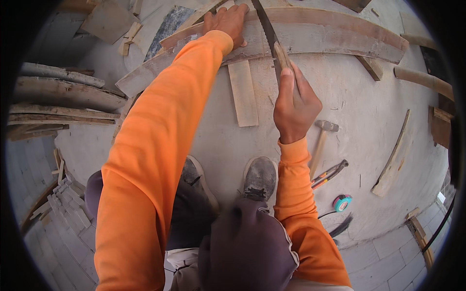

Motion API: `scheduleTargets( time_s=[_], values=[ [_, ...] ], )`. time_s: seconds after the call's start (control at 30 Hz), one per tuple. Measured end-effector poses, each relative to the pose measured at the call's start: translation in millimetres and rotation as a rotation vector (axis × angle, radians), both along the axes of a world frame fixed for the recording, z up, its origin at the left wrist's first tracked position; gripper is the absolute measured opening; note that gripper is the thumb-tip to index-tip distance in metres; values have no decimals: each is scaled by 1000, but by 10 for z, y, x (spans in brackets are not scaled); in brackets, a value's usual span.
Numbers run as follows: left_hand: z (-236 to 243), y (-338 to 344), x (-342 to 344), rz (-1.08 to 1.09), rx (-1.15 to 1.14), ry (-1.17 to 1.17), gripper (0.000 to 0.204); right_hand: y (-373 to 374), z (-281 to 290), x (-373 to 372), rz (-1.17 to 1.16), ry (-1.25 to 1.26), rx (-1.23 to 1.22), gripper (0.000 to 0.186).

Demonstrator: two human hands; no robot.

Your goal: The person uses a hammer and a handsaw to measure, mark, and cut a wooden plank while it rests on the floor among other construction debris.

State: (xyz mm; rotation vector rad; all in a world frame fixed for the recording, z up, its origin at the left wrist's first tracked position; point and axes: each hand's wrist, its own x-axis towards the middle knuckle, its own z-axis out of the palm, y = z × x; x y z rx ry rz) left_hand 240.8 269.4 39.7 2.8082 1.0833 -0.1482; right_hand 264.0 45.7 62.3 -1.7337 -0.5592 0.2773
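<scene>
A long wooden plank (335, 41) lies crosswise at the top of the view, its near face smeared with grey. My left hand (225, 23) holds it down, fingers curled over the far edge and thumb on the near side. In my right hand (295, 99) is the wooden handle of a handsaw (270, 35); fingers wrap round it and the thumb lies along it. The toothed blade crosses the plank just right of my left hand; how deep it sits cannot be made out. A short board (243, 94) sticks out from under the plank toward me.
On the concrete floor to my right lie a hammer (319, 145), pincers (331, 173), a teal tape measure (342, 202) and a dark wiry bundle (341, 227). Several timbers (68, 92) are stacked at left. A thin wood strip (392, 160) lies far right. My shoes (260, 177) are below the plank.
</scene>
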Motion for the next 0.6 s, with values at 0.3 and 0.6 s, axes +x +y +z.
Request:
scheduleTargets(
  time_s=[0.3,0.6],
  values=[
    [75,-45,-95,8,-17,49,69,-1297,-111,-770,6,-73,-171,31],
    [19,104,-37,5,-26,1,72,-665,-72,-453,27,-152,-68,30]
  ],
)
